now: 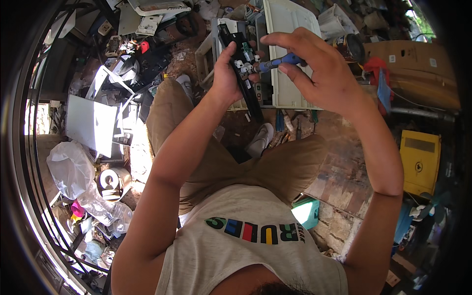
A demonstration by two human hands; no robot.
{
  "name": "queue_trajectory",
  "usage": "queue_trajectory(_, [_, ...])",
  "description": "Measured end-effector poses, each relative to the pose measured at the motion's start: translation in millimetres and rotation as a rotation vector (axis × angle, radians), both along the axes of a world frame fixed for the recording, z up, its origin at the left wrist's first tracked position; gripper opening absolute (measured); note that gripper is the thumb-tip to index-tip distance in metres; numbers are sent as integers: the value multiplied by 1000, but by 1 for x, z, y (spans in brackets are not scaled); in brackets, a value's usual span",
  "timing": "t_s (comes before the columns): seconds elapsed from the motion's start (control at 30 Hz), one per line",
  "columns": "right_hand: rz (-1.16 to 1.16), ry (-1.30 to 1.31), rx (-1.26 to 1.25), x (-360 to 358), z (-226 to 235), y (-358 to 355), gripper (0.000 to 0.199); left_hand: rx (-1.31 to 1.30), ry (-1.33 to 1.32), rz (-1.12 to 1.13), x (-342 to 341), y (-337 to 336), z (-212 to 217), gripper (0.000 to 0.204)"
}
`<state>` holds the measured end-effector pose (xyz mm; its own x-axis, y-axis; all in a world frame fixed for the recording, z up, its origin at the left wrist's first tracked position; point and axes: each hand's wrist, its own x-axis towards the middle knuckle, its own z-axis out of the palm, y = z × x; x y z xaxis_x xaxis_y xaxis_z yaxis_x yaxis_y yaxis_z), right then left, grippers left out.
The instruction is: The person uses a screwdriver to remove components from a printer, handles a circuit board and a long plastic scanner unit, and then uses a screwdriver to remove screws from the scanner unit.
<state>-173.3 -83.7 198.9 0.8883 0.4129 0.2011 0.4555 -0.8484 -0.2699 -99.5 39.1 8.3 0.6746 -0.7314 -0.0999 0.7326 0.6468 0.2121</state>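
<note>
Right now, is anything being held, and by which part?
The left hand holds the long black part around its middle. The right hand is at the blue screwdriver's handle; grip unclear.

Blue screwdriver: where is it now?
In the head view, the blue screwdriver is upper centre, between the right hand and the black part in the left hand.

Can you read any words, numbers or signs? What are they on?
Shirt: big colourful letters across the front, which I won't copy.
Yellow case: round dark sign, too small to make out.
Cardboard box: small white labels, too small to read.
Black part in the left hand: no writing I can read.
</note>
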Motion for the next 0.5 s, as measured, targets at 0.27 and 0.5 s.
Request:
queue_trajectory(0.27, [-126, 112, -74, -1, 8, 0, 47, -16, -5, -13, 2, -1, -1, 48])
queue_trajectory(0.5, [-286, 200, -9, -7, 11, 4, 37, 6, -32, -6, 3, -1, -4, 52])
